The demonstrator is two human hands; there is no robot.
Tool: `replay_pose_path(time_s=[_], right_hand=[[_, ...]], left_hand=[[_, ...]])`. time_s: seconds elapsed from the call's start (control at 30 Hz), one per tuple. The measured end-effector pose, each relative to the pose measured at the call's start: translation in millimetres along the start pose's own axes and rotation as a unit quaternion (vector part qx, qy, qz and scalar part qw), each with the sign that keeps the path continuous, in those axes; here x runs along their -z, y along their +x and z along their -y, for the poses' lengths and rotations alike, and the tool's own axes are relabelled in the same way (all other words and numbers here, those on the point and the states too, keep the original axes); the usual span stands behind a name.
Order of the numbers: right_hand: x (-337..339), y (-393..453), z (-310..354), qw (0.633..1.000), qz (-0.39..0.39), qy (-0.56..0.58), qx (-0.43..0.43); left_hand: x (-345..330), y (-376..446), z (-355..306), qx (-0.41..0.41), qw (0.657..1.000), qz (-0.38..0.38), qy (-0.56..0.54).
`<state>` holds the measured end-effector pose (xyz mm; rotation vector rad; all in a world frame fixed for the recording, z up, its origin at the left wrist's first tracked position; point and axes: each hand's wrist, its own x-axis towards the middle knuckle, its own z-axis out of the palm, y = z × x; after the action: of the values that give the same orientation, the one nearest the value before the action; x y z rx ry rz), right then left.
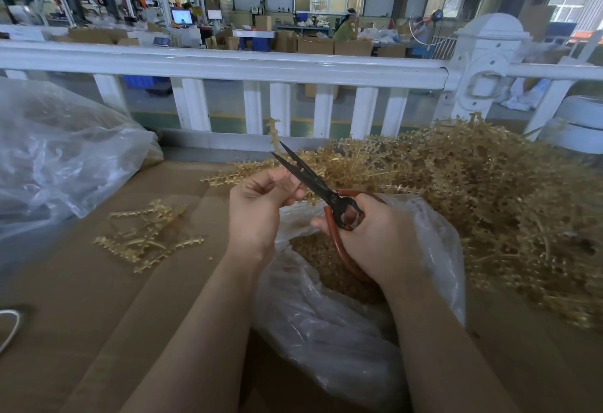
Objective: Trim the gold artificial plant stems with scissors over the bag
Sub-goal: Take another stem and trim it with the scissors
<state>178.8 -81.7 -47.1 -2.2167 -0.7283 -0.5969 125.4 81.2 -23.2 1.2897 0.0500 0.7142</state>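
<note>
A: Left hand (pixel 257 207): grip clenched round the base of one gold stem (pixel 273 133), which stands upright above the fist, tip against the white railing (pixel 228 65)

B: Right hand (pixel 375 239)?

A: Grip wrapped round the red handles of the scissors (pixel 313 181). Dark blades slightly parted, pointing up and left from that grip, crossing just beside the left-hand fingers and reaching the stem's lower part. Whether a blade touches the stem, cannot tell

B: Bag?

A: Clear plastic bag (pixel 326 321) directly under both grips, mouth agape, gold trimmings inside

B: Other stock?

A: Big heap of gold stems (pixel 489 190) to the right of the right grip. Small loose pile of stems (pixel 146 236) left of the left grip, flat on the cardboard-covered counter (pixel 81 314). Second clear bag (pixel 58 151) far left, crumpled
</note>
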Motion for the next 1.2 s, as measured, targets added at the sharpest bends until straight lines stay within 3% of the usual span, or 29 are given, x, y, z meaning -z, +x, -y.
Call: replay_pose_path(time_s=[0.4, 0.73, 0.83, 1.2], right_hand=[[5.5, 1.1, 0.0, 1.000, 0.006, -0.020, 0.001], [3.9, 2.2, -0.8, 0.999, 0.005, -0.035, -0.001], [3.1, 0.9, -0.5, 0.999, -0.023, -0.025, 0.023], [-0.8, 1.3, -3.1, 1.000, -0.009, 0.025, 0.017]], left_hand=[[1.3, 1.5, 4.6, -0.068, 0.989, 0.040, 0.123], [3.3, 2.5, 7.8, -0.075, 0.989, 0.034, 0.121], [3.5, 3.4, 7.1, -0.069, 0.991, 0.038, 0.109], [4.0, 2.0, 4.1, -0.065, 0.994, 0.055, 0.074]])
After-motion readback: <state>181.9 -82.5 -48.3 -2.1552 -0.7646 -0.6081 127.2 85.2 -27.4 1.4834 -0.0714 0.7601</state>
